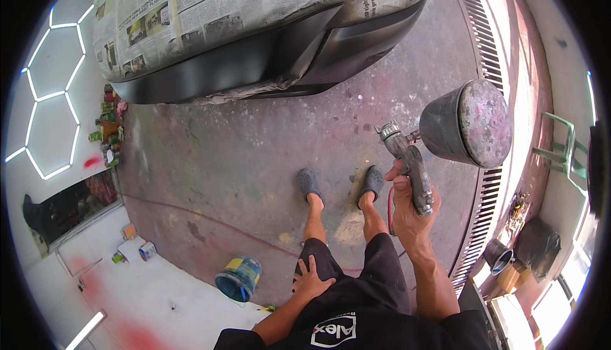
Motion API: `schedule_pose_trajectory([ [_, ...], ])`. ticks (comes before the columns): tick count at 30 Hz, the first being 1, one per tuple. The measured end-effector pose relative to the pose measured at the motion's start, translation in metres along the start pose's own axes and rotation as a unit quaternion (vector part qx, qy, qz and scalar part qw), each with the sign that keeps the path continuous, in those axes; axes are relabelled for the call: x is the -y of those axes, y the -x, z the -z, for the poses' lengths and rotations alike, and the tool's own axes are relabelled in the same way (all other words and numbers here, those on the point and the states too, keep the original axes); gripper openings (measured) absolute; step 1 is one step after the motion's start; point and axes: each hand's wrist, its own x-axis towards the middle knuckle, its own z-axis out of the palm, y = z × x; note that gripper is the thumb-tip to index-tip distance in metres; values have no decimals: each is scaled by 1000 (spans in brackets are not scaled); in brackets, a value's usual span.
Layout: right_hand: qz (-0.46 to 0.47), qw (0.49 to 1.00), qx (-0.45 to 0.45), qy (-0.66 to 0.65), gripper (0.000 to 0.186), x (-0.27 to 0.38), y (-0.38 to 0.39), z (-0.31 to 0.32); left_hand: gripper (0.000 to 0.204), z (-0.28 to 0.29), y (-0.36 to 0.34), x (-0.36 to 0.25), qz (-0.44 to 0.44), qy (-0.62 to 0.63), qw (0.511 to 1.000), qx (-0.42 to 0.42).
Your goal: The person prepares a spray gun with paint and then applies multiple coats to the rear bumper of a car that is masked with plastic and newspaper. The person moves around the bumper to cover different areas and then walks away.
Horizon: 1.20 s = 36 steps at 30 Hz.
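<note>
My right hand (414,213) is wrapped round the grip of a metal spray gun (407,162), its nozzle pointing up and to the left. A dark, paint-stained cup (445,124) with a blotched pinkish-grey lid sits on the gun's side. My left hand (310,280) rests on my thigh, fingers spread, holding nothing. Ahead of me is a car body with a glossy dark lower panel (254,54); newspaper (210,6) taped over it covers the upper part. The gun is apart from the panel.
A thin red hose (210,219) crosses the stained floor. A blue bucket (238,278) stands at lower left; several cans (109,130) line the left wall. A floor grate (487,50) runs along the right, beyond it a green plastic chair (563,146) and a black bucket (498,256).
</note>
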Motion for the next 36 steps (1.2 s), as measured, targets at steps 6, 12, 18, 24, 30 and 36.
schedule_pose_trajectory([
  [6,-4,999,-43,-6,29,-7,8,-31,146,28,-32,18,5,-21,1000,-5],
  [12,22,999,-5,43,32,-31,27,-71,145,55,-53,21,36,-22,999,-33],
  [18,51,994,31,95,40,-32,40,-88,138,63,-72,40,19,-4,998,-67],
  [24,67,986,-53,146,38,-16,35,-76,136,65,-75,40,26,-9,997,-69],
  [30,59,992,-107,30,33,-9,26,-69,136,62,-72,34,34,-12,997,-66],
  [36,74,985,52,146,40,4,22,-53,135,54,-70,24,42,-13,997,-69],
])
